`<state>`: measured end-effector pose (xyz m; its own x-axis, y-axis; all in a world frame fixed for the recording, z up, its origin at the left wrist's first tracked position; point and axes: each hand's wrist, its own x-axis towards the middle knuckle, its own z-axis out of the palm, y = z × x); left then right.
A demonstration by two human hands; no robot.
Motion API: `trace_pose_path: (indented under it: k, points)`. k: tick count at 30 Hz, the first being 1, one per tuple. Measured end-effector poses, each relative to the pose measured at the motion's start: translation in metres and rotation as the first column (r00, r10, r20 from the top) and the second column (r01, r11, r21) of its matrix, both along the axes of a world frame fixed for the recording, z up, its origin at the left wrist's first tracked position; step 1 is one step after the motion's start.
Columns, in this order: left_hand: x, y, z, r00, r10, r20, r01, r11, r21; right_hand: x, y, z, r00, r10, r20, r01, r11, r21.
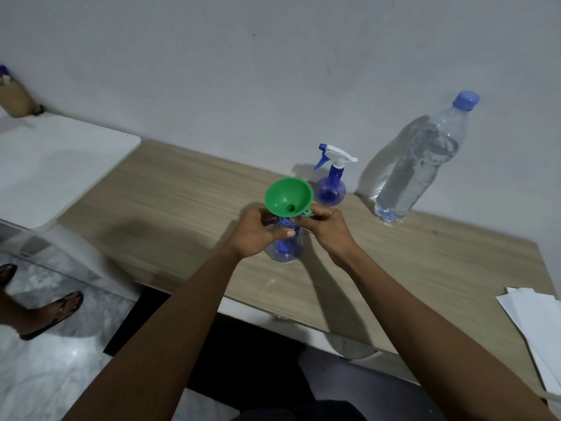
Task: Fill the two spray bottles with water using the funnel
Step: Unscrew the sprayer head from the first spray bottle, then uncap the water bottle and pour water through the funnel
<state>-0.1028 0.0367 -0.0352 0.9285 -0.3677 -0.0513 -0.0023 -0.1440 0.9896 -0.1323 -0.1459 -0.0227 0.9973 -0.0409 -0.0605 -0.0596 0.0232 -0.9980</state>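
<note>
A green funnel sits tilted in the neck of a blue see-through spray bottle that has no spray head and stands on the wooden table. My left hand grips this bottle around its upper body. My right hand pinches the funnel at its small tab, by the bottle's neck. A second blue spray bottle with a white and blue trigger head stands just behind, apart from my hands. A large clear water bottle with a blue cap stands to the right by the wall.
White papers lie at the table's right front edge. A white table adjoins on the left, with a tan object at its back. Another person's sandalled feet stand on the marble floor at left.
</note>
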Motion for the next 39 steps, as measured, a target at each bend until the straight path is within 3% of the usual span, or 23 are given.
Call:
trace_pose_path:
  k: [8, 14, 16, 18, 21, 23, 26, 28, 34, 36, 39]
  points:
    - [-0.008, 0.000, -0.004, 0.996, -0.047, 0.074, 0.046, 0.999, 0.016, -0.005, -0.004, 0.002, 1.000, -0.008, 0.011, 0.008, 1.000, -0.020]
    - [-0.015, -0.004, -0.006, 0.995, -0.033, 0.095, 0.024, 0.995, 0.095, -0.015, -0.018, 0.005, 0.994, -0.110, -0.013, 0.109, 0.993, -0.043]
    - [-0.025, -0.008, -0.004, 0.992, 0.049, 0.114, -0.070, 0.981, 0.182, -0.021, -0.028, 0.008, 0.989, -0.145, -0.029, 0.143, 0.988, -0.064]
    - [-0.045, -0.018, -0.004, 0.954, 0.254, 0.158, -0.288, 0.921, 0.261, -0.026, -0.043, 0.012, 0.983, -0.183, -0.032, 0.179, 0.978, -0.103]
    - [-0.085, -0.043, -0.017, 0.772, 0.564, 0.293, -0.635, 0.701, 0.325, -0.031, -0.069, 0.021, 0.971, -0.240, -0.001, 0.237, 0.957, -0.168]
    - [-0.107, -0.069, -0.020, 0.730, 0.637, 0.247, -0.679, 0.634, 0.370, -0.033, -0.089, 0.030, 0.966, -0.258, 0.023, 0.256, 0.939, -0.228]
    - [-0.120, -0.119, -0.006, 0.858, 0.499, 0.121, -0.498, 0.751, 0.434, -0.037, -0.117, 0.049, 0.955, -0.293, 0.054, 0.295, 0.905, -0.307]
    - [-0.112, -0.149, 0.010, 0.921, 0.367, 0.128, -0.385, 0.817, 0.430, -0.036, -0.136, 0.066, 0.940, -0.323, 0.110, 0.340, 0.858, -0.384]
    - [-0.050, -0.229, 0.081, 0.946, 0.187, 0.264, -0.263, 0.920, 0.290, -0.007, -0.199, 0.145, 0.802, -0.422, 0.423, 0.594, 0.636, -0.492]
    - [-0.028, -0.248, 0.105, 0.942, 0.142, 0.304, -0.232, 0.929, 0.286, 0.011, -0.215, 0.168, 0.799, -0.420, 0.430, 0.600, 0.590, -0.540]
    - [-0.004, -0.267, 0.126, 0.932, 0.128, 0.340, -0.231, 0.931, 0.282, 0.036, -0.228, 0.188, 0.887, -0.332, 0.322, 0.460, 0.565, -0.685]
